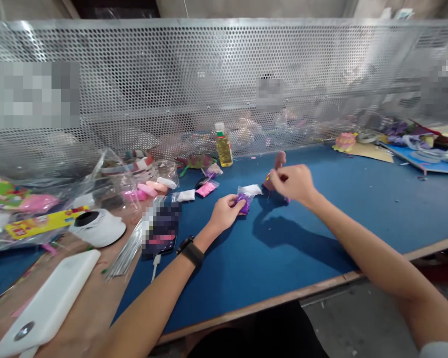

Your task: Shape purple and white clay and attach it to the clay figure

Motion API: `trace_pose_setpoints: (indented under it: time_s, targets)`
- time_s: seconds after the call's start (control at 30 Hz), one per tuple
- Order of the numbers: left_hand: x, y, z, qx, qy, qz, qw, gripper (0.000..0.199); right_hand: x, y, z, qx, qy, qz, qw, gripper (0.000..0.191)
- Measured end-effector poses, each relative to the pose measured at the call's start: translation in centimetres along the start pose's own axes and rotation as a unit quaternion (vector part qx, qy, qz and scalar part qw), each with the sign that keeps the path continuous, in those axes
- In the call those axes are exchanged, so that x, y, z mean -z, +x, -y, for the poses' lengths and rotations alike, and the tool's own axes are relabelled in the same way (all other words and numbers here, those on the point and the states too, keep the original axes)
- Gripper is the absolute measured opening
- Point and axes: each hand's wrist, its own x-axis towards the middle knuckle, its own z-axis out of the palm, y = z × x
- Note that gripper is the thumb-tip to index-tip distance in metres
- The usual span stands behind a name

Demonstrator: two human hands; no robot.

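Forearms (pixel 159 298) reach forward over the blue table (pixel 224 288), the left low, the right angled in from the side with its wrist raised. Left hand (pixel 226 211): thumb and fingers pinch a purple bag (pixel 243 204), clear plastic with purple contents, held just above or on the table; which, cannot be told. Right hand (pixel 293 183): knuckles up, fingers bent inward beside a brownish piece (pixel 280 159); whether they grip it cannot be determined. Containers: white packet (pixel 253 190), filled, just beyond the purple bag; pink packet (pixel 206 188), filled, farther left; bottle (pixel 224 147), upright, white-capped, holding yellow liquid, near the mesh screen (pixel 164 74).
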Motion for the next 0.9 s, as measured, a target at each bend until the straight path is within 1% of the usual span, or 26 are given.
trace_pose_setpoints:
  time_s: [0.03,0.07,0.1,0.13,0.17,0.23,0.27,0.33,0.37,0.43,0.5,0.57,0.67,0.73,0.83,0.9]
  targets:
    - [-0.1,0.0,-0.2,0.009,-0.005,-0.001,1.000,0.027,1.1,0.7,-1.3,-0.001,-0.014,-0.035,0.999,0.048]
    - [-0.2,-0.1,-0.4,0.014,-0.009,-0.001,1.000,0.026,2.0,1.3,-2.6,0.004,-0.015,-0.052,0.999,0.050]
    - [-0.3,-0.1,-0.6,0.015,-0.014,-0.001,1.000,0.026,2.7,1.8,-4.0,0.011,-0.004,-0.041,0.999,0.051]
    - [-0.4,-0.2,-0.7,0.016,-0.021,0.000,1.000,0.026,3.2,2.2,-5.4,0.013,0.018,-0.013,1.000,0.050]
    - [-0.5,-0.3,-0.8,0.016,-0.029,0.002,0.999,0.026,3.5,2.5,-6.7,0.007,0.043,0.029,0.999,0.047]
    - [-0.6,-0.3,-0.9,0.019,-0.047,0.004,0.999,0.027,3.3,2.8,-8.8,-0.026,0.087,0.080,0.993,0.045]
    - [-0.5,-0.3,-0.9,0.022,-0.055,0.005,0.998,0.027,3.0,2.8,-9.6,-0.040,0.110,0.108,0.987,0.047]
    - [-0.4,-0.2,-0.7,0.027,-0.072,0.006,0.997,0.027,2.1,2.6,-10.5,-0.086,0.154,0.180,0.968,0.059]
    - [-0.4,-0.2,-0.6,0.028,-0.079,0.010,0.996,0.026,1.6,2.4,-10.7,-0.112,0.173,0.223,0.953,0.062]
    - [-0.1,0.0,-0.4,0.027,-0.090,0.021,0.995,0.028,0.7,2.1,-10.6,-0.152,0.223,0.303,0.914,0.063]
    - [0.2,0.1,-0.3,0.017,-0.092,0.037,0.995,0.035,-0.1,1.8,-10.0,-0.183,0.273,0.340,0.881,0.065]
    - [0.6,0.2,-0.2,0.003,-0.085,0.052,0.995,0.040,-0.6,1.7,-9.3,-0.202,0.305,0.353,0.861,0.066]
    - [0.7,0.3,-0.1,-0.013,-0.080,0.071,0.994,0.043,-1.1,1.6,-8.1,-0.201,0.326,0.384,0.840,0.067]
    - [0.5,0.3,0.0,-0.010,-0.082,0.072,0.994,0.041,-1.3,1.6,-7.5,-0.193,0.333,0.400,0.832,0.068]
    - [-0.2,0.1,0.1,-0.006,-0.046,0.055,0.997,0.028,-1.5,1.5,-7.2,-0.194,0.336,0.403,0.829,0.067]
    - [-0.2,0.1,-0.2,-0.004,0.022,0.023,0.999,0.027,-1.5,1.5,-7.2,-0.195,0.342,0.404,0.826,0.067]
